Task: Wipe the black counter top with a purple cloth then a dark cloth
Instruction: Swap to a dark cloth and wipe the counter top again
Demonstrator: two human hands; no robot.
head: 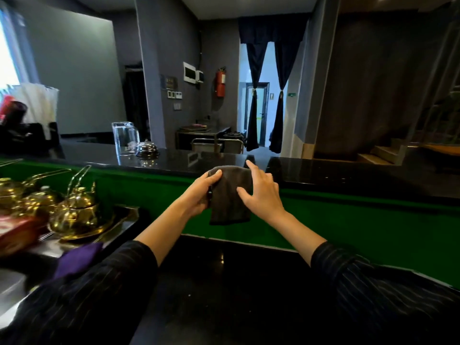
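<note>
Black counter (323, 170) runs just behind the dark cloth (230, 195), which hangs, not yet laid flat. Your left hand (201, 192) grips its left side; your right hand (261, 192) rests spread on its right side, fingers straight. Far down-left of it the purple cloth (77, 260) lies put aside, so the first wipe looks done; the second is not yet begun.

cloth (230, 195) between our left hand (202, 192) and right hand (261, 192), before the counter top (323, 170) | glass pitcher (124, 138) and call bell (147, 148) on it, to our left | teapots (77, 207) on tray (129, 210), lower left
</note>
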